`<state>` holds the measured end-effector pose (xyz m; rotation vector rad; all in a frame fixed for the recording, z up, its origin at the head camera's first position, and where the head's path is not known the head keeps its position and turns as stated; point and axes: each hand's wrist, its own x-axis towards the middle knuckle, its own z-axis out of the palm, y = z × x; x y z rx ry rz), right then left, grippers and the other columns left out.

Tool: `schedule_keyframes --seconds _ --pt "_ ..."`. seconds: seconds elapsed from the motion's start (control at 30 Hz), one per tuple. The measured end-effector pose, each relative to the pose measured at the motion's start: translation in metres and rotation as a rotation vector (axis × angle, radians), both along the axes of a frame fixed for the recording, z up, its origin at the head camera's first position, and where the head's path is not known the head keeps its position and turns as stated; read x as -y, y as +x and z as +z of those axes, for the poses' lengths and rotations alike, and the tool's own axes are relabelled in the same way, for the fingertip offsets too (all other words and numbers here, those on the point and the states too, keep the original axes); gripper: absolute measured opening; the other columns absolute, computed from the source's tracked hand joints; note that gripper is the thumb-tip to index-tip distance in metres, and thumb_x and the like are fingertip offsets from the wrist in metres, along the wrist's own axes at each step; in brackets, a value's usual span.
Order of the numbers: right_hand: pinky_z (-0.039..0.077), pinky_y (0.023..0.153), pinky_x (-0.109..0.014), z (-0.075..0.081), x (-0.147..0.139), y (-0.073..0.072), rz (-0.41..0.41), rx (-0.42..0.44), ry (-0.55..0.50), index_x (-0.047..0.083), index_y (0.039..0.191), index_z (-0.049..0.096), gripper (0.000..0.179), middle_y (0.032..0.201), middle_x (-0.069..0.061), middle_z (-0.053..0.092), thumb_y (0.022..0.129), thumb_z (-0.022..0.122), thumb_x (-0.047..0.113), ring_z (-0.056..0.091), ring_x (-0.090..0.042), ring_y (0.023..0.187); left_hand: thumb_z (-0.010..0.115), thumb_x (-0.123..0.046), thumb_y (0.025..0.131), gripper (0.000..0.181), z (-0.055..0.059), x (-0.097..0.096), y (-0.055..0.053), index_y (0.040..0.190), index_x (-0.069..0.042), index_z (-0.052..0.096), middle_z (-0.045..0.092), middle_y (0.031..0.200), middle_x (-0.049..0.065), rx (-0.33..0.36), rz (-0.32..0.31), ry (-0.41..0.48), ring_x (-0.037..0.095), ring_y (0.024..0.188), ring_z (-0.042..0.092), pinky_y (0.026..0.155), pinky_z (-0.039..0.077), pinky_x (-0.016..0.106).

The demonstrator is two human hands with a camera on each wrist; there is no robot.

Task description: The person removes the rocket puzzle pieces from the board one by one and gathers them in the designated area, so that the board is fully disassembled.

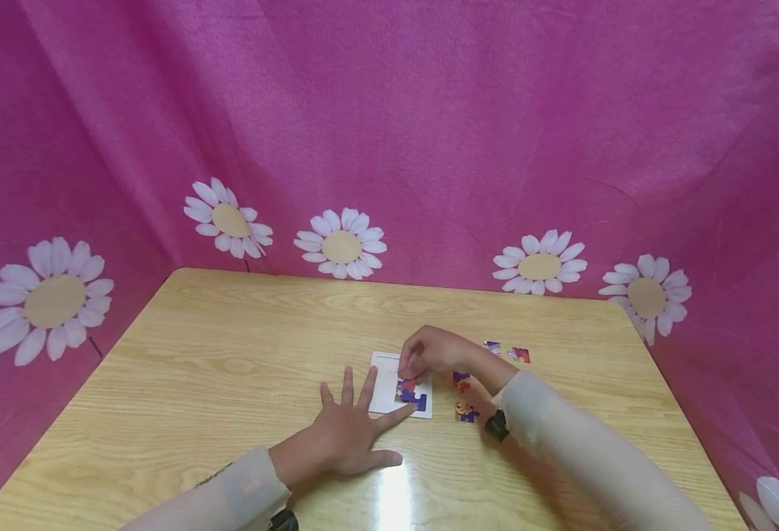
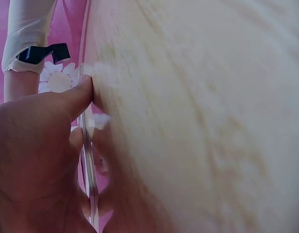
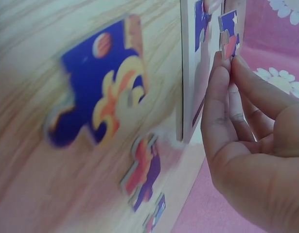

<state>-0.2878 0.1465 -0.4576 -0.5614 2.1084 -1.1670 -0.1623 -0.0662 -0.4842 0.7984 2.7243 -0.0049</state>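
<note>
My right hand (image 1: 432, 348) pinches a jigsaw puzzle piece (image 3: 229, 36) between thumb and fingertips, over a shallow white puzzle tray (image 1: 381, 398). The held piece is dark blue with a red patch and a pale yellow star. A dark blue piece (image 1: 420, 403) lies inside the tray near its lower right corner. My left hand (image 1: 350, 435) lies with fingers spread on the table; its index fingertip touches the blue piece, and another finger reaches along the tray's left edge. In the left wrist view, the thumb (image 2: 76, 97) hides most of the rest.
Several loose puzzle pieces lie right of the tray on the wooden table (image 1: 230, 354). Nearest is a blue and orange piece (image 1: 467, 412), then a red and purple piece (image 1: 461, 380). Farther back are a red piece (image 1: 519, 355) and a blue and white piece (image 1: 492, 346). Pink flowered curtain (image 1: 429, 147) surrounds the table.
</note>
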Motion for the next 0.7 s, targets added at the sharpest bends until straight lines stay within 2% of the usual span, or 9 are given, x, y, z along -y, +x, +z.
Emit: schedule_keyframes --seconds 0.27,0.4,0.7 --pt "0.062 0.078 -0.038 0.000 -0.019 0.000 0.002 -0.021 -0.028 -0.008 0.096 0.074 0.009 0.087 -0.016 0.077 0.088 0.069 -0.011 0.073 -0.020 0.077 0.034 -0.088 0.089 0.075 0.000 0.000 0.000 0.157 -0.062 0.015 0.002 0.170 0.027 0.015 0.006 0.007 0.066 0.147 0.005 0.100 0.020 0.089" --pt "0.060 0.080 -0.036 0.002 -0.029 0.001 0.000 -0.047 -0.006 -0.005 0.096 0.075 0.009 0.089 -0.012 0.078 0.088 0.071 -0.007 0.071 -0.016 0.078 0.035 -0.087 0.090 0.075 0.001 0.000 0.001 0.157 -0.061 0.016 0.003 0.170 0.027 0.007 0.005 0.011 0.066 0.147 0.005 0.100 0.020 0.088" --pt "0.061 0.083 -0.042 0.001 -0.053 0.005 -0.024 0.012 -0.039 -0.008 0.098 0.074 0.008 0.091 -0.014 0.077 0.091 0.071 -0.006 0.072 -0.019 0.083 0.037 -0.086 0.090 0.075 0.002 0.000 0.002 0.157 -0.061 0.017 0.004 0.170 0.027 0.000 0.008 0.014 0.066 0.147 0.006 0.101 0.020 0.088"
